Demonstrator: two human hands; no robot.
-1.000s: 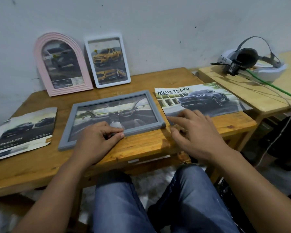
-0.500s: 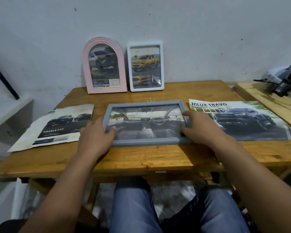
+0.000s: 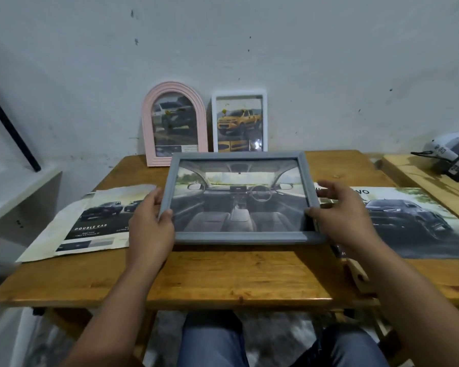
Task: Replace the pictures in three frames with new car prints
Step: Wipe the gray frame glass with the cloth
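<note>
Both of my hands hold the grey rectangular picture frame with a car-interior print behind its glass: my left hand grips the left edge, thumb curled over the front and fingers behind, and my right hand pinches the lower right corner with its thumb while the upper fingers spread loosely past the right edge. I hold the frame tilted up toward me, over the middle of the wooden table. Behind it, a pink arched frame and a white rectangular frame stand upright against the wall, each showing a car picture. Flat on the table lie a creased "Double Cab" car print to the left and a dark-truck print to the right, partly under my right hand. A white headset rests on the neighbouring table at far right.
</note>
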